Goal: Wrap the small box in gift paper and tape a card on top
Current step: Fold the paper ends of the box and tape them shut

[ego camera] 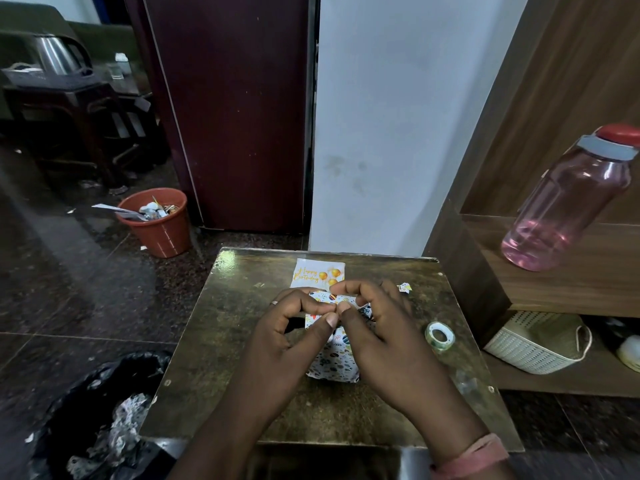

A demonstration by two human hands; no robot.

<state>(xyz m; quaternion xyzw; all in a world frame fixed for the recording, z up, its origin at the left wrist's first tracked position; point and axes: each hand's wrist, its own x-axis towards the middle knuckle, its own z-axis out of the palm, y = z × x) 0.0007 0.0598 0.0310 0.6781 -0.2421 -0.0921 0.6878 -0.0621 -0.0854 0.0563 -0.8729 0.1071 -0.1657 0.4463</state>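
biggest risk imo: the fold springs open if either pinch slips before tape goes on. left hand (294,327) and right hand (374,323) are both curled, fingertips meeting over the small box in white patterned gift paper (334,358) mid-table; whether they're pinching paper or a bit of tape, can't tell. clear tape roll (440,336) sits just right, happy birthday card (317,273) lies behind.

Bare forearms; a thin ring (274,302) on the left hand (289,336), a pink band (474,457) around the right wrist

Dim room: dark speckled floor (104,306), white wall (398,116), maroon door (235,109)
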